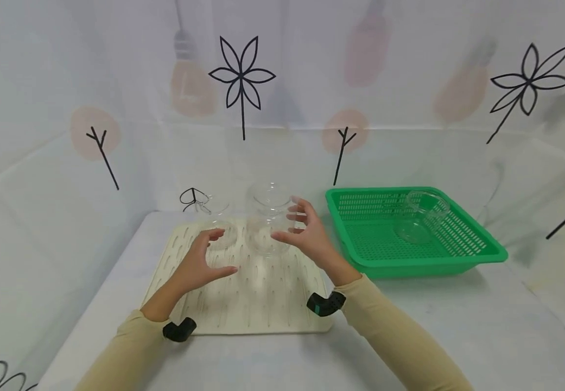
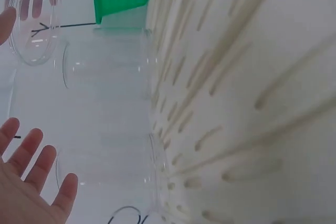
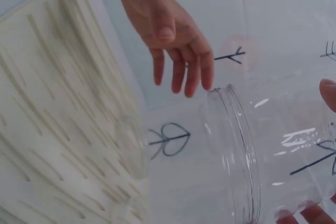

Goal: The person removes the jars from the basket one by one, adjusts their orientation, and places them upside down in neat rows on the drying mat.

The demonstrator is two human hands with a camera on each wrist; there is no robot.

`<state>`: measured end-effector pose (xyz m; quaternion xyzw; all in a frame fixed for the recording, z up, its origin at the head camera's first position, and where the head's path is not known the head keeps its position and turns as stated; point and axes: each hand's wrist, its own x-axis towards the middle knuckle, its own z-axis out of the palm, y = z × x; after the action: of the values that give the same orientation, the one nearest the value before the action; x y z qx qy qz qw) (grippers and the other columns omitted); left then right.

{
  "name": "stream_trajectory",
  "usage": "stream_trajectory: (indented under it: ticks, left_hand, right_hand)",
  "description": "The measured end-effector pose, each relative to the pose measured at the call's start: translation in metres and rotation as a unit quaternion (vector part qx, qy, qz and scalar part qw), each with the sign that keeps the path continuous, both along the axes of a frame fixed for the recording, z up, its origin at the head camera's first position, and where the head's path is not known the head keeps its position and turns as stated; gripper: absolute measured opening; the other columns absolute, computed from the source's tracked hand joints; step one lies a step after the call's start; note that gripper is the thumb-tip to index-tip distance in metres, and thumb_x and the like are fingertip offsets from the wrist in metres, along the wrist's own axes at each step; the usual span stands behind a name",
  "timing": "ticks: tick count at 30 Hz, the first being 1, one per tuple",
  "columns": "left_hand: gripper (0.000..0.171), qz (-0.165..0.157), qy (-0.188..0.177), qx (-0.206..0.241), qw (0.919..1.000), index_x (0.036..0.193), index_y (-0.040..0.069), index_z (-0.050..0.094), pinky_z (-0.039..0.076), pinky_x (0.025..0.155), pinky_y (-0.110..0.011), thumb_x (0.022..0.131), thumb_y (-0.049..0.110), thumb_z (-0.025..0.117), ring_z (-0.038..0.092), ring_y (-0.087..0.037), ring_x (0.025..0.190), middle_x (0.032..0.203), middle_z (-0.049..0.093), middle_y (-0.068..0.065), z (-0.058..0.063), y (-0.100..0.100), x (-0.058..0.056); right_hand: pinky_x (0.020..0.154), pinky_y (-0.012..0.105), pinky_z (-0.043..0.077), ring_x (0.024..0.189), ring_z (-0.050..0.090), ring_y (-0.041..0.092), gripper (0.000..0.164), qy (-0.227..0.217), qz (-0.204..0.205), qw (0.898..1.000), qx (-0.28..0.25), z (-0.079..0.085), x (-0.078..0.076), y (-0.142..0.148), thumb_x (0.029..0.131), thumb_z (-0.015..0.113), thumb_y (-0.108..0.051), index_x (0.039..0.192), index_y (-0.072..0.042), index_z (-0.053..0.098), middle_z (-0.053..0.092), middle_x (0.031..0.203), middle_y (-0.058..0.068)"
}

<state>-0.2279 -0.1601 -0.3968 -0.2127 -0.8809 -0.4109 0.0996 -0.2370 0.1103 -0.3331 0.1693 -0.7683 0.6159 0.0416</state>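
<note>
My right hand (image 1: 311,236) grips a clear jar (image 3: 278,145) between thumb and fingers, over the ribbed cream mat (image 1: 262,304). In the right wrist view, the jar's threaded rim faces the mat. Two more clear jars stand on that mat, one at the left (image 1: 221,233) and one (image 2: 105,61) below the held jar. My left hand (image 1: 199,269) is beside the left jar, thumb and fingers spread apart with nothing between them. In the left wrist view, its fingertips (image 2: 68,187) overlap that jar's outline.
A green slotted basket (image 1: 360,266) sits right of the mat, with another clear jar (image 1: 416,222) inside. The white table (image 1: 253,364) extends in front of the mat. A patterned white curtain (image 1: 287,108) hangs behind everything.
</note>
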Motion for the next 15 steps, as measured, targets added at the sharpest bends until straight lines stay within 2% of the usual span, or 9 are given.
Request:
stream_trajectory:
  ticks: [9,15]
  left_hand:
    - [0.086,0.013,0.025,-0.060,0.9978,0.135,0.009,0.040,0.034,0.092,-0.058,0.066,0.040,0.083,0.035,-0.032,0.123,0.133,0.040,-0.011,-0.013,-0.046,0.006]
    - [0.082,0.012,0.028,-0.119,0.9925,0.129,0.009,0.046,0.031,0.090,-0.060,0.064,0.041,0.084,0.035,-0.036,0.119,0.131,0.039,-0.012,-0.022,-0.069,0.008]
  right_hand:
    - [0.090,0.045,0.046,0.118,0.046,0.034,0.086,-0.013,0.015,1.000,-0.005,-0.005,-0.005,-0.009,0.075,0.078,-0.014,0.144,-0.015,0.027,0.036,0.137,0.017]
    - [0.090,0.044,0.046,0.118,0.047,0.034,0.085,-0.017,0.023,1.000,-0.004,-0.008,-0.010,-0.017,0.075,0.079,-0.015,0.144,-0.016,0.028,0.037,0.137,0.014]
